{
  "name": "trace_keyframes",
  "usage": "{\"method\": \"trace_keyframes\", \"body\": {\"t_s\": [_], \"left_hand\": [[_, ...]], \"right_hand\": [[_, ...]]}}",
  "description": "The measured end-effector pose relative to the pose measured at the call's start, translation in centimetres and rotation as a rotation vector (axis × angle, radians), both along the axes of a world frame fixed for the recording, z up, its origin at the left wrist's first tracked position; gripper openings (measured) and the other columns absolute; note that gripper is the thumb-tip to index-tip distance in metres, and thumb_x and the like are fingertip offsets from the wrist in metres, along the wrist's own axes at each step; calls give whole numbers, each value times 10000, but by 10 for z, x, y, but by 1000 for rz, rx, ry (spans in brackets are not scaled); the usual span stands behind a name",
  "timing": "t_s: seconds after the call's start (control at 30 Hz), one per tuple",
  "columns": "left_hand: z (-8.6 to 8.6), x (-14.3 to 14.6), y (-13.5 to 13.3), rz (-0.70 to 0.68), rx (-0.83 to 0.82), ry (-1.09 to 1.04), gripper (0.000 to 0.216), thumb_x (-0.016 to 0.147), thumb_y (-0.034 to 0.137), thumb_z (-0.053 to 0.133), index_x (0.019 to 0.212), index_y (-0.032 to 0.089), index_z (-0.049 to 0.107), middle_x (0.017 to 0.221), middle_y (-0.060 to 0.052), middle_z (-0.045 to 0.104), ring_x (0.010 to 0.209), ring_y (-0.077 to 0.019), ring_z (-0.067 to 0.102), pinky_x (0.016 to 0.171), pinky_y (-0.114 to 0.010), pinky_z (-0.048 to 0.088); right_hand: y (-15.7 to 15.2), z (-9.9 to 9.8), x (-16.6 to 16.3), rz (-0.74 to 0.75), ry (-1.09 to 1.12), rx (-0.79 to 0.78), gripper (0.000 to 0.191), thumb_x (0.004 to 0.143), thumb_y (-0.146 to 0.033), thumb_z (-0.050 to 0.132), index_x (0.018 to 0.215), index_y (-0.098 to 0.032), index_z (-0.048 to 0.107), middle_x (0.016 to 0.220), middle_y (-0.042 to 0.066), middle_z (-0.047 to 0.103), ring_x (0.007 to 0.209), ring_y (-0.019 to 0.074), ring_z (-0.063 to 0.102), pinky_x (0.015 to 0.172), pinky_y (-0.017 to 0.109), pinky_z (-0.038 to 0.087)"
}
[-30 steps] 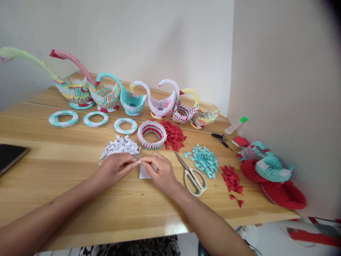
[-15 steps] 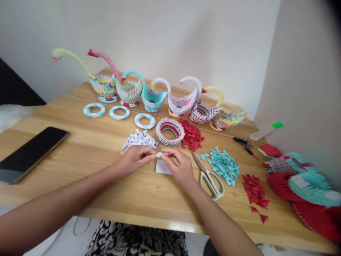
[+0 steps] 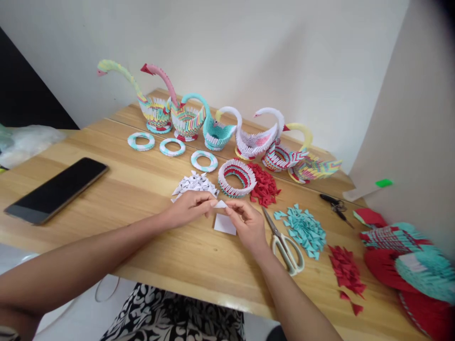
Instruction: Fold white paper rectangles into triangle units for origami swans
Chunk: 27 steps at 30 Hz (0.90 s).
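Observation:
Between my two hands is a small folded white paper piece (image 3: pixel 221 204), its peak pointing up. My left hand (image 3: pixel 192 208) pinches its left end, and my right hand (image 3: pixel 245 220) pinches the right end with thumb and finger. Under them on the table lies a white paper sheet (image 3: pixel 224 224), partly covered by my right hand. A heap of folded white paper triangles (image 3: pixel 196 184) sits just beyond my left hand. Behind my hands stands a round ring basket (image 3: pixel 237 177) of white, red and teal paper pieces. Scissors (image 3: pixel 286 246) lie beside my right wrist.
Several paper swans (image 3: pixel 218 135) line the back of the wooden table (image 3: pixel 159 255). Before them lie three teal-and-white rings (image 3: pixel 204 161). Red triangles (image 3: pixel 263 184) and teal triangles (image 3: pixel 306 232) form piles. A phone (image 3: pixel 57 189) lies left; red and teal paper models (image 3: pixel 408 265) stand right.
The view has shifted, so the table's things sit farther right. The white paper piece now shows as a clear triangle between my fingers; both hands keep their pinch.

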<state>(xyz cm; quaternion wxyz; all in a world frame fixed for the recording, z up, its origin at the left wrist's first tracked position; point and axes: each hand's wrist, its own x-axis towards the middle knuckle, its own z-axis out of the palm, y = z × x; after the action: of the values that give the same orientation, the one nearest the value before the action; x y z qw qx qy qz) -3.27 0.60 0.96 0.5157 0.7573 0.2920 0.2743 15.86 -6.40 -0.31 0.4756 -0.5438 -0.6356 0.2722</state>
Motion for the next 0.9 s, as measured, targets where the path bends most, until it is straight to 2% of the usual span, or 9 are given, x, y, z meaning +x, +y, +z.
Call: {"method": "trace_keyframes", "body": {"t_s": [0.07,0.17,0.27,0.4,0.63,0.77,0.9], "left_hand": [[0,0,1,-14,-30,-14,335,902,346,455,669,138,576,615,17,554,596,-92,495,579,-187,357],[-4,2,2,-38,-114,-67,249,874,333,505,747,143,604,643,15,588,616,-96,529,597,-188,391],[-10,4,3,-38,-121,-104,205,857,311,527,780,145,621,665,11,616,642,-101,564,630,-191,423],[-12,5,1,17,-31,-69,166,836,271,542,807,147,648,687,4,646,644,-106,585,620,-186,429],[-8,5,-9,42,290,51,129,848,218,551,826,161,664,718,-2,680,640,-115,595,579,-181,402],[-7,5,-11,54,270,47,101,845,204,545,866,159,633,755,-7,688,664,-118,623,606,-184,435],[-6,6,-11,85,229,25,87,841,215,548,876,159,604,740,-5,681,655,-121,630,588,-186,443]], "right_hand": [[-1,2,-1,4,-38,14,92,858,-235,618,914,-196,680,856,21,699,774,149,647,738,252,497],[-1,4,-2,18,-64,30,87,862,-231,611,903,-197,679,856,22,699,777,149,643,730,247,491],[-1,4,-3,20,-58,31,88,866,-229,604,899,-198,680,862,23,697,788,148,639,723,239,484],[-1,2,-3,37,0,-33,113,871,-271,616,924,-196,681,880,25,699,807,150,640,741,243,478],[-2,-1,-6,55,71,-100,123,841,-304,647,880,-188,665,841,15,690,775,148,633,728,243,474],[-1,0,-8,46,82,-110,106,828,-284,649,853,-182,666,820,15,687,750,145,624,717,244,473],[0,-1,-8,38,111,-138,131,810,-276,664,907,-190,683,852,21,692,775,152,618,727,250,474]]}}
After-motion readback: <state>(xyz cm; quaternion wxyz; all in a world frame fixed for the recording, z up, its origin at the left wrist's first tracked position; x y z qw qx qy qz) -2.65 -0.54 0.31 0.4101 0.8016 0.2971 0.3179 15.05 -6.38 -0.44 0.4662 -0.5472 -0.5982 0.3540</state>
